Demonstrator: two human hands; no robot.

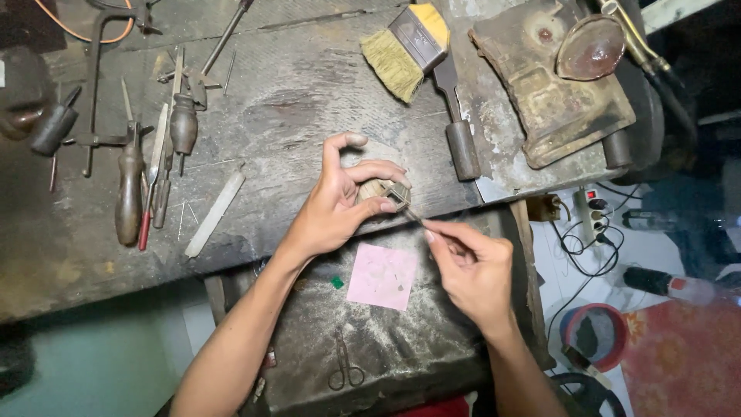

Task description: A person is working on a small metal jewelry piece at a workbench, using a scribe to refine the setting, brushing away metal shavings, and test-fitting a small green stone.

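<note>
Left hand [336, 202] curled around a rounded wooden holder block [376, 190], thumb and forefinger pressed together on a small pale metal piece [398, 195] at its right edge; remaining fingers wrapped over the top, one raised and slightly spread toward the far side. Right hand [475, 266] just near and right of it, thumb and forefinger pinched shut on a thin metal needle tool [413, 214], tip slanting up-left and touching the small piece between the left fingertips. Small piece thus at the middle of the scene, above the near edge of a worn, scratched grey workbench [293, 108], clamped by left fingertips, met by the tool from the right.

Below the hands, a dusty sunken tray [401, 347] carrying a pink square sheet [382, 276], a tiny green fragment [337, 283] left of it, and small dark scissors [345, 369] nearer. On the far left of the bench, a row of wooden-handled files and gravers [150, 170] and a flat pale stick [215, 214]. At the far side, a yellow-handled bristle brush [405, 48]; right of it a dark hammer-like tool [458, 127] and a rusted block [552, 85] bearing a reddish oval dish [590, 48]
</note>
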